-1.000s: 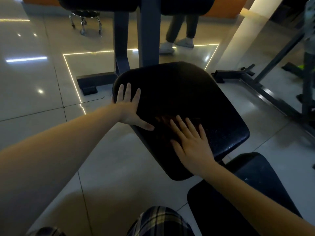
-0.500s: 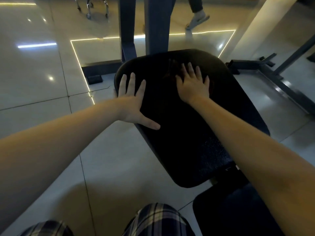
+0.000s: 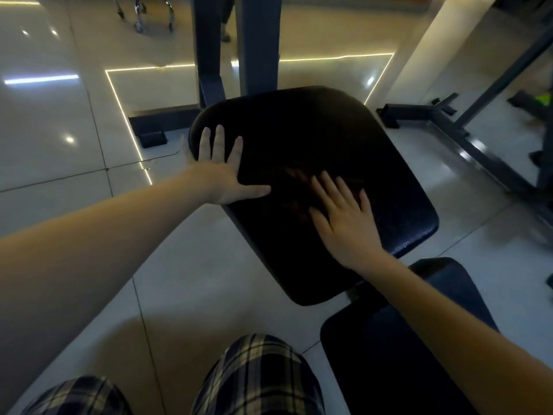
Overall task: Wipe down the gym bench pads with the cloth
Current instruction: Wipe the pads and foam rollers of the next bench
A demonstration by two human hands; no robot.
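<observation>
Vinyl, black and finely pebbled, covers the broad rounded-corner bench pad (image 3: pixel 314 127), which narrows toward its near end and catches a dull sheen along its right edge. The left hand (image 3: pixel 218 172) lies flat on the pad's left border, fingers splayed wide and thumb stretched out to the side, holding nothing. The right hand (image 3: pixel 344 223) lies flat nearer the middle of the pad with its fingers straight and slightly fanned. Their tips rest on what looks like a dark reddish cloth (image 3: pixel 291 190), a crumpled patch barely distinct from the pad in the dim light, lying between the two hands. A second black pad (image 3: pixel 389 354), smoother and rectangular, sits just below the first at lower right, under the right forearm. Two blue-grey steel uprights (image 3: pixel 257 40) rise behind the bench from the glossy pale floor tiles (image 3: pixel 59 145), where a thin glowing yellow line (image 3: pixel 329 59) traces an angular outline. Plaid fabric trousers (image 3: pixel 260 378) fill the bottom edge.
</observation>
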